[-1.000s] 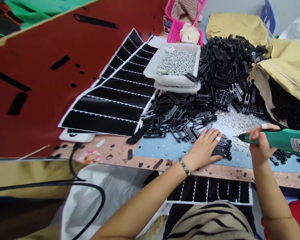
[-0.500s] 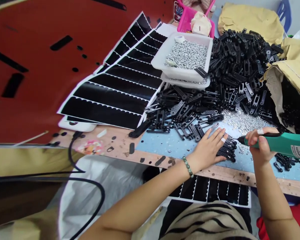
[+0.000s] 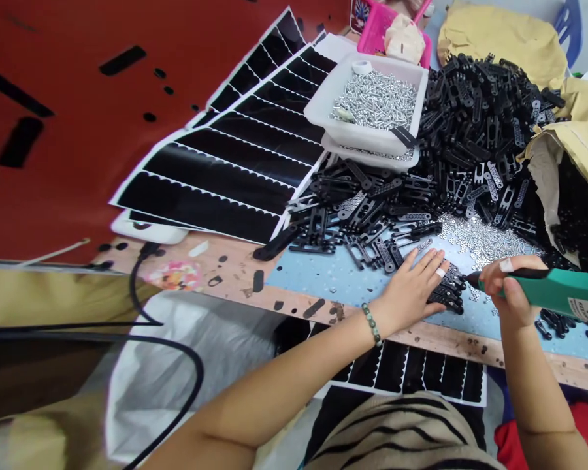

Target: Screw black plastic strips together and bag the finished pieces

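My left hand (image 3: 412,288) lies flat, fingers stretched, on a small row of black plastic brackets (image 3: 448,292) on the blue mat (image 3: 333,281). My right hand (image 3: 510,290) is wrapped round a green electric screwdriver (image 3: 556,290), whose dark tip points left and meets the right end of those brackets. Loose silver screws (image 3: 475,238) lie scattered just behind the tip. A big heap of black brackets (image 3: 475,124) fills the back of the bench.
A white tray (image 3: 367,134) of silver screws sits on a second tray at the heap's left. Black scalloped sticker sheets (image 3: 235,176) lie to the left, more hang at the bench's front edge. Yellow sacks (image 3: 575,140) stand right, a pink basket (image 3: 377,32) behind, a black cable (image 3: 142,320) lower left.
The screwdriver tip has moved left and down onto the bracket row. My left hand stays flat on the brackets. The view has shifted, so everything sits slightly right and higher.
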Available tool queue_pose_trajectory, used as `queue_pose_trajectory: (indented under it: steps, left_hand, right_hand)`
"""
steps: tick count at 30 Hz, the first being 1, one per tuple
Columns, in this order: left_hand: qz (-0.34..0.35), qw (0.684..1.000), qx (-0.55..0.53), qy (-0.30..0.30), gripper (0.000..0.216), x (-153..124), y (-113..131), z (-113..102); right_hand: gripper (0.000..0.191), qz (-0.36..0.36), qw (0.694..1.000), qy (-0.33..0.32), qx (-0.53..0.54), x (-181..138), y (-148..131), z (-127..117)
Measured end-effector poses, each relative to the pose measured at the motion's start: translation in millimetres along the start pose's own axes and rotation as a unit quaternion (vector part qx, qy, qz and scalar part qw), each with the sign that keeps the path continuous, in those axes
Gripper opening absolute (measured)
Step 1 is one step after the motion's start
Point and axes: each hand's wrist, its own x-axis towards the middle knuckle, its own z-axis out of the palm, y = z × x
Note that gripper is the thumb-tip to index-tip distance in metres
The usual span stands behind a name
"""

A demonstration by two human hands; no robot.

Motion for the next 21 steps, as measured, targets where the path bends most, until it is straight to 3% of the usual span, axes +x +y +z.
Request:
queue_pose_trajectory:
  steps: [7,14,21]
  left_hand:
    - [-0.001,1.0,-0.008,0.006,0.078,-0.3,1.1,-1.0]
    - [-0.003,1.0,-0.028,0.007,0.077,-0.8,1.2,-1.9]
    - [-0.007,1.0,-0.029,-0.003,0.076,0.5,1.9,-1.2]
  right_hand:
    - [0.012,-0.007,0.999,-0.002,-0.048,-5.0,9.6,1.0]
    - [0.009,-0.043,0.999,-0.015,0.003,-1.5,2.5,-0.9]
    - [0.007,0.022,1.0,-0.011,0.004,-2.1,8.1,0.1]
